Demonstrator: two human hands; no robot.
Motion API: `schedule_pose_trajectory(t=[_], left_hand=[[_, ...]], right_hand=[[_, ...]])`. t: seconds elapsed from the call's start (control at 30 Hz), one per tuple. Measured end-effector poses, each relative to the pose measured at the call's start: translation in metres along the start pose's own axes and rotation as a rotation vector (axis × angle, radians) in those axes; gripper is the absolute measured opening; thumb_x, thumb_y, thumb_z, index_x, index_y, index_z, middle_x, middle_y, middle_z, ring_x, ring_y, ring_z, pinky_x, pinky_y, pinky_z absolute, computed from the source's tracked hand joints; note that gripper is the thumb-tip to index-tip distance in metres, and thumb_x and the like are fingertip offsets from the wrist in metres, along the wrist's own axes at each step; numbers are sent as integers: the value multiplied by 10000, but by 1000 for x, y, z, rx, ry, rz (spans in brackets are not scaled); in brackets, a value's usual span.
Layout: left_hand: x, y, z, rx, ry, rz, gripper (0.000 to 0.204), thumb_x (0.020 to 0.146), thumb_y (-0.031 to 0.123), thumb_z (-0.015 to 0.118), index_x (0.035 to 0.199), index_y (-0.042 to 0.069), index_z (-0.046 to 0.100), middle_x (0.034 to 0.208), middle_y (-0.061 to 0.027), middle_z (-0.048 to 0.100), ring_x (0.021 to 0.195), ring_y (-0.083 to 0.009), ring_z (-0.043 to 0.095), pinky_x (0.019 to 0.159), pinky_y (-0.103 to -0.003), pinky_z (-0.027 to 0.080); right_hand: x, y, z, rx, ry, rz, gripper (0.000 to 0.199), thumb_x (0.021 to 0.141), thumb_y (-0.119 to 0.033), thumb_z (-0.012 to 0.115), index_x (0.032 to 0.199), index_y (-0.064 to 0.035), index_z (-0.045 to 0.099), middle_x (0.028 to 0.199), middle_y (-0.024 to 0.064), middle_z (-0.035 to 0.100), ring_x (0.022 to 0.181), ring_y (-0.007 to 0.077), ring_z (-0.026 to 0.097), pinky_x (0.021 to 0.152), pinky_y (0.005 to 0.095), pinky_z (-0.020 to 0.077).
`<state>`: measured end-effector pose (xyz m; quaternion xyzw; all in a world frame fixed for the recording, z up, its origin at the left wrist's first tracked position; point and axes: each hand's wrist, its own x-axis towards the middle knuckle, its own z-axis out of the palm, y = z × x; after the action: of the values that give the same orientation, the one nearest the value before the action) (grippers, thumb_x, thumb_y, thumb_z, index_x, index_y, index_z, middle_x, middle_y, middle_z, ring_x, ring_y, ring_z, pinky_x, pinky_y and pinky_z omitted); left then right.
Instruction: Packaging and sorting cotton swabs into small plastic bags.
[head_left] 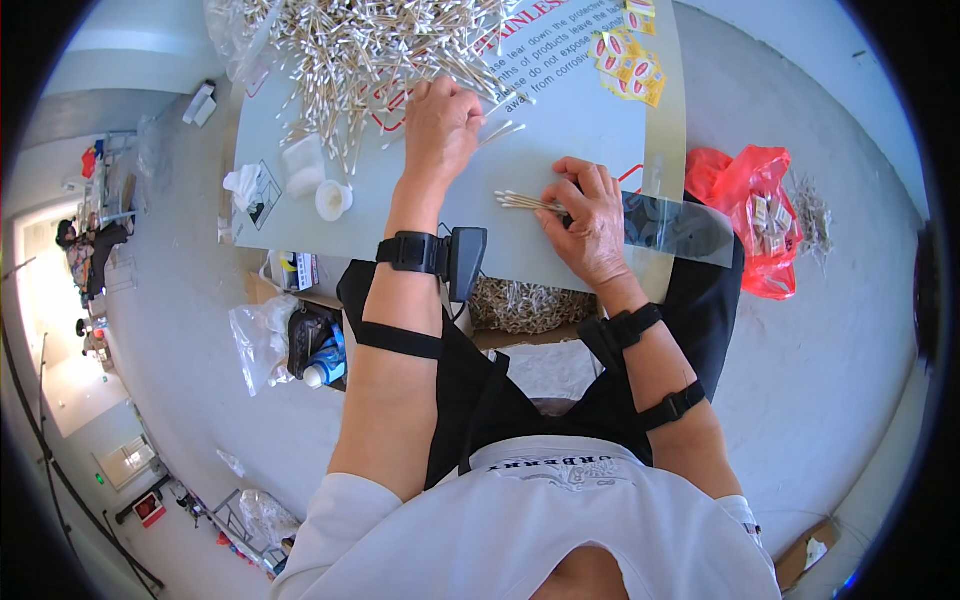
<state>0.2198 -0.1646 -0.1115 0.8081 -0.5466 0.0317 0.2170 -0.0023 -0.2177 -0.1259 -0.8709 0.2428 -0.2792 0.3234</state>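
Observation:
A big heap of cotton swabs (370, 50) covers the far left of the table. At its near edge is my left hand (440, 125), its fingers curled down among the swabs; the fingertips are hidden, so what they pinch does not show. A few loose swabs (503, 132) lie just right of it. My right hand (588, 215), nearer to me, is closed on a small bundle of cotton swabs (522, 201), whose tips point left. Beneath that hand, a dark see-through strip (675, 230) reaches past the table's near right edge.
On the table are a small white cup (333, 200), a white pad (303, 166), a crumpled tissue (242, 186) and yellow-and-white labels (628, 68). A red plastic bag (768, 225) sits on the floor at right. More swabs fill a box (530, 305) below the table edge.

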Motion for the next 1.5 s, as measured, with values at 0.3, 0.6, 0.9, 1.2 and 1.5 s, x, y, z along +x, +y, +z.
schedule_pose_trajectory(t=[0.3, 0.6, 0.9, 1.2, 1.5], left_hand=[[-14, 9, 6, -39, 9, -81, 103, 720, 45, 724, 780, 86, 652, 879, -70, 594, 917, -302, 538, 833, -398, 442], [26, 22, 14, -63, 115, 109, 188, 710, 23, 714, 865, 125, 684, 939, -42, 585, 962, -275, 520, 867, -398, 432], [56, 24, 16, 78, 17, 292, 54, 748, 96, 701, 772, 129, 665, 945, -23, 591, 969, -255, 522, 851, -399, 431], [-10, 16, 14, -208, -16, -129, 123, 770, -10, 619, 837, 77, 676, 881, -97, 608, 927, -324, 539, 813, -410, 461], [-17, 11, 7, -239, 60, -151, 108, 806, -12, 607, 846, 60, 677, 841, -114, 629, 854, -329, 572, 759, -422, 481]], right_hand=[[0, 0, -1, -7, -9, 3, 185, 661, -106, 726, 803, -77, 611, 1095, 68, 571, 987, 266, 537, 856, 403, 413], [0, 3, -1, -5, 3, -3, 191, 652, -94, 724, 797, -79, 600, 1082, 66, 572, 984, 270, 535, 849, 400, 413], [-1, 2, 2, 6, 9, -2, 204, 638, -85, 731, 794, -83, 599, 1086, 62, 569, 997, 276, 531, 862, 404, 413], [0, 2, 1, 26, -1, 4, 178, 646, -92, 728, 784, -89, 616, 1076, 53, 581, 1002, 260, 537, 853, 398, 411], [0, 1, 0, 18, 1, -7, 166, 654, -98, 723, 781, -89, 617, 1075, 53, 582, 1008, 255, 536, 852, 395, 405]])
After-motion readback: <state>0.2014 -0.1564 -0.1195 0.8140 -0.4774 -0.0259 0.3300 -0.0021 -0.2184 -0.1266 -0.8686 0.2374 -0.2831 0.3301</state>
